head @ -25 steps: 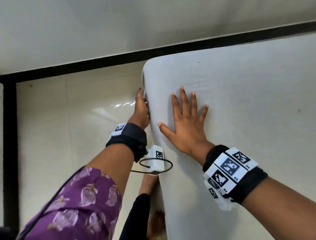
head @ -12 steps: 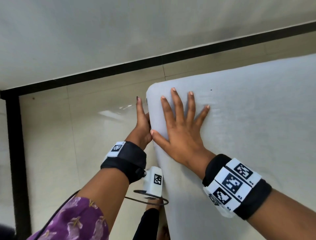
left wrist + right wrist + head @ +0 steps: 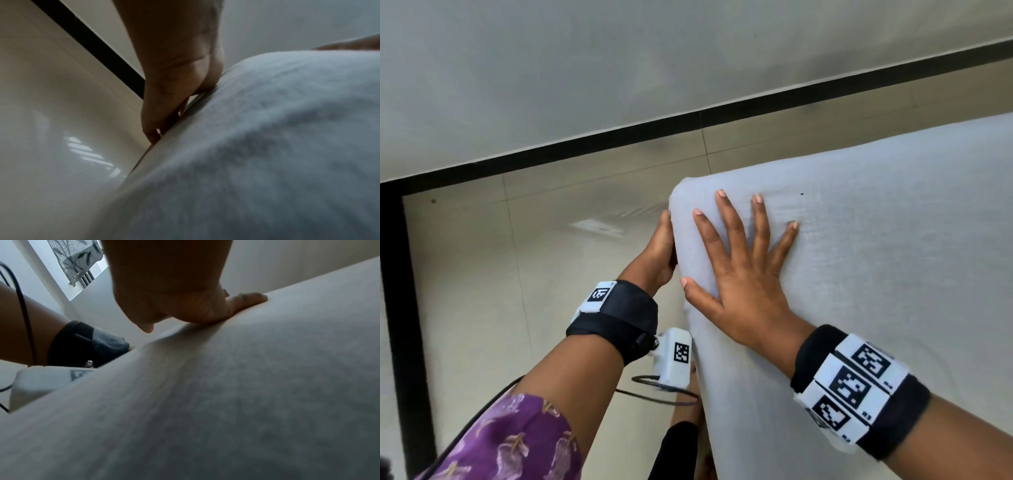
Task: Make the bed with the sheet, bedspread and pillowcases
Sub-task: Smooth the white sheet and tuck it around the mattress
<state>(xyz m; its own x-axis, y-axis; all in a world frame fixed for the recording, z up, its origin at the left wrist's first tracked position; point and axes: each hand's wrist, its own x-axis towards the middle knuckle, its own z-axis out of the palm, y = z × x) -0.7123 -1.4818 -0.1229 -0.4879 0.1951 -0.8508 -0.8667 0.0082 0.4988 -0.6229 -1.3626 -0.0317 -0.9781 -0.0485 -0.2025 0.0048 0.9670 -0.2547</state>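
A white sheet covers the mattress, whose rounded corner sits in the middle of the head view. My right hand lies flat on top just inside that corner, fingers spread and pressing the cloth. My left hand is against the side of the corner, below the top edge. In the left wrist view its fingers run straight along the seam at the sheet's lower edge, their tips partly hidden there. The right wrist view shows the right hand's palm pushing a dent into the sheet.
Glossy beige floor tiles lie left of the bed, bordered by a black skirting band under a pale wall. My leg in black cloth stands close to the mattress side. A window shows in the right wrist view.
Both hands have slid along the mattress to its corner. The right hand stays flat on top; the left stays on the side. The view has tilted, showing more floor beyond the corner.
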